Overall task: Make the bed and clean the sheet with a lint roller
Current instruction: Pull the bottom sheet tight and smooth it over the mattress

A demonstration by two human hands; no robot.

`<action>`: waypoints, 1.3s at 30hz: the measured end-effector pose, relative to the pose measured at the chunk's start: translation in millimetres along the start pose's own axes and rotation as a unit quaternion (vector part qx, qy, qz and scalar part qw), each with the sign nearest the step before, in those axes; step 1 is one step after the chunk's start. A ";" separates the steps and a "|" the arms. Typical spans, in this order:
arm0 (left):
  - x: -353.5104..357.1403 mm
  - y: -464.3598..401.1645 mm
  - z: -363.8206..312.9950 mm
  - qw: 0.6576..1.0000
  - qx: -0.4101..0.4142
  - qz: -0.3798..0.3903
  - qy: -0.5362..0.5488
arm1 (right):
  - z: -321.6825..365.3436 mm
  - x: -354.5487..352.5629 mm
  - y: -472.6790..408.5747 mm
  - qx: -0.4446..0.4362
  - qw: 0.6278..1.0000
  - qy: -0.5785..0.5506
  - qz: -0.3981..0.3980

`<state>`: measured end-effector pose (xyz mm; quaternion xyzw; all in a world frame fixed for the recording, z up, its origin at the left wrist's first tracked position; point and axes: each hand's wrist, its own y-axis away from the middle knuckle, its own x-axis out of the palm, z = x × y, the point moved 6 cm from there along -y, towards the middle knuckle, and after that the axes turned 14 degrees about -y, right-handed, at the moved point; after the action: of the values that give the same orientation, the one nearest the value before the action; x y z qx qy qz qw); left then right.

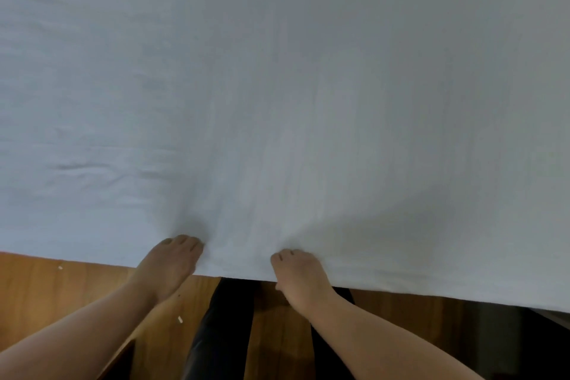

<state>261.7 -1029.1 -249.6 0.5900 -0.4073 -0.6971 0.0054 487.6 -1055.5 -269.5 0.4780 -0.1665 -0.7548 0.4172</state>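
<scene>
Bare forearms reach forward from the bottom of the view, over dark trouser legs (222,327) and a wooden floor (46,293) with a few pale scraps on it. Both hands meet the white sheet (277,86) at the near edge of the bed. On the left hand (171,265) the fingers curl over the edge and bunch the cloth at the knuckles; the right hand (297,271) does the same just beside it, its fingertips tucked into a small gather. Each hand grips fabric rather than lying flat on it.

This looks like the stretching part of making the bed. Fine straight lines run away from the hands up the middle of the sheet, which suggests tension there, while the left part keeps soft crosswise wrinkles and one short raised crease. To do it well, I would pull evenly with both hands, low and straight toward the body, then shift the grip leftward so that slack is drawn out too, before any rolling begins.

Thin, matte woven cotton is my guess; it hangs past the bed edge in a clean line. No lint roller is in view.
</scene>
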 end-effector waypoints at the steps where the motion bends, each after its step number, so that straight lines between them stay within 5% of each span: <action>1: 3.3 2.6 2.2 1.000 0.006 -0.004 -0.016 | 6.1 1.3 -4.4 -0.002 1.000 0.011 -0.007; 6: 4.6 5.5 0.8 0.999 0.043 -0.014 -0.029 | 10.9 8.0 -14.6 0.007 1.000 0.017 0.007; 18: 51.5 0.9 9.5 0.992 0.067 0.100 0.029 | 13.9 17.6 -26.2 0.050 0.990 0.027 0.132; 30: 30.7 29.1 67.3 0.996 0.024 0.082 -0.007 | 75.1 -9.7 -46.3 0.081 0.995 -0.015 0.054; 39: 17.2 52.1 90.7 0.985 0.001 0.171 -0.027 | 93.0 -21.1 -56.6 0.055 0.996 -0.036 0.054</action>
<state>156.7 -1021.4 -236.3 0.4924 -0.5032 -0.7012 0.1126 385.0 -1018.9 -248.7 0.4632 -0.2481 -0.7378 0.4239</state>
